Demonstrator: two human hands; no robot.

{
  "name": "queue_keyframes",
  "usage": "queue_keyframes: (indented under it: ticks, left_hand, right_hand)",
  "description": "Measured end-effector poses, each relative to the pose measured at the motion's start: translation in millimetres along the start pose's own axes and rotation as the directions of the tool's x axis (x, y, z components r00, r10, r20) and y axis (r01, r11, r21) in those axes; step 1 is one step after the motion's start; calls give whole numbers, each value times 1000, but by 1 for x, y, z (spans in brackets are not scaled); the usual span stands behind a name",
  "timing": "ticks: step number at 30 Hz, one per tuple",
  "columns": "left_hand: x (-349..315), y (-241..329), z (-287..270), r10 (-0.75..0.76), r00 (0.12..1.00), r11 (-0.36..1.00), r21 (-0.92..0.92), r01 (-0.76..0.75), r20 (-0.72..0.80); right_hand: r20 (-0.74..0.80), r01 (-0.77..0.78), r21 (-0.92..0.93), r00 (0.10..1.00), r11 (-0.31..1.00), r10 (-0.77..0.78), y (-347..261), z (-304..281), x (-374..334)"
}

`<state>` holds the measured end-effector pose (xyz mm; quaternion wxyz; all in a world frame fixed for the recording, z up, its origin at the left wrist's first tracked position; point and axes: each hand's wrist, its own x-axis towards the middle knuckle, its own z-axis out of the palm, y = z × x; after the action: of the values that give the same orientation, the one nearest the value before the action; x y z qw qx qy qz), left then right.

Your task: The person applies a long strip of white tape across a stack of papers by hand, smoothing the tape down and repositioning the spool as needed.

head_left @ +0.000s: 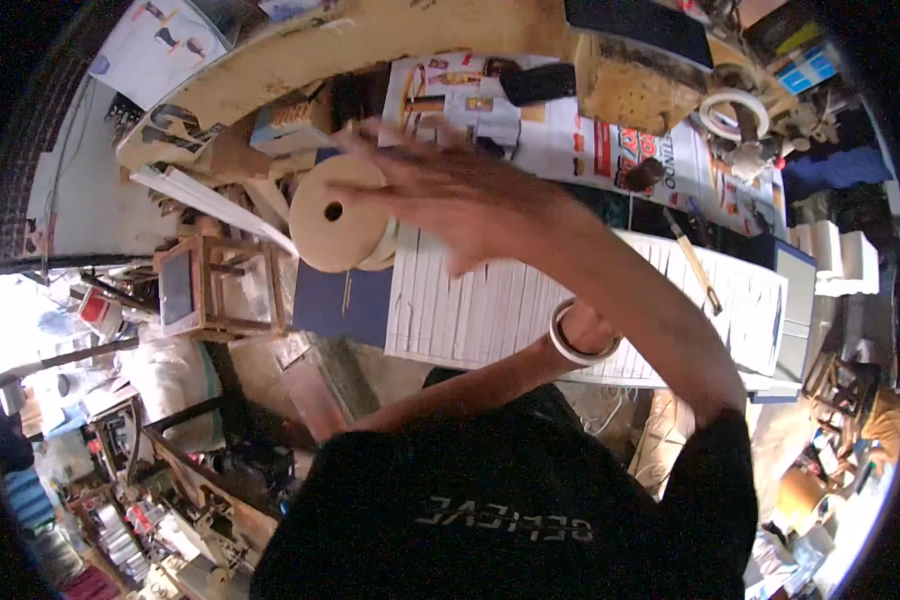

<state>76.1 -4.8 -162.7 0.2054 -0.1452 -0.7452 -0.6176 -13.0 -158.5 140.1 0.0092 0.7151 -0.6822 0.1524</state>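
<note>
Bare forearms crossing, R over L, above a long white panel w/ thin dark lines [470, 310]

Panel lies flat in front of the person, running lt to rt. R forearm [635, 265] comes in from lower rt, bent at the elbow, & stretches up-left across it. L forearm [460, 390] comes in from lower lt, runs rt & slightly up along panel's near edge, ending by the R forearm. Flat dark-blue board [335, 308] sits at panel's lt end.

R hand [450, 200]: open, fingers spread & pointing lt, motion-blurred, nothing seen in its grip. Fingers overlap the rt side of a cream disc-shaped roll w/ dark centre hole [315, 235]; contact, can't tell. Roll's at the board's far side, nr panel's lt end.

L hand [592, 325]: partly hidden by R forearm, framed by a glossy white ring [565, 352]; can't tell if fingers are closed on it. Slim cream-&-black tool [692, 258] lies on panel, rt of R forearm.
</note>
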Motion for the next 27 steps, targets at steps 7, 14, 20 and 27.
queue_keyframes:
  ticks: [7, 14, 20, 27]
  left_hand:
    - [40, 56, -34, -354, 787, 884, 456, 105, 505]
    - [50, 84, -82, -218, 765, 946, 325, 11, 607]
    - [46, 94, -87, -134, 727, 874, 425, -233, 674]
    - [51, 91, -76, -117, 746, 923, 349, -161, 656]
  right_hand:
    - [366, 53, 65, 928, 996, -74, 5, 97, 136]
    - [82, -303, -65, 948, 951, 307, -62, 112, 142]
    - [199, -212, 86, 961, 973, 192, -33, 109, 176]
    - [166, -300, 201, 948, 932, 270, -29, 105, 159]
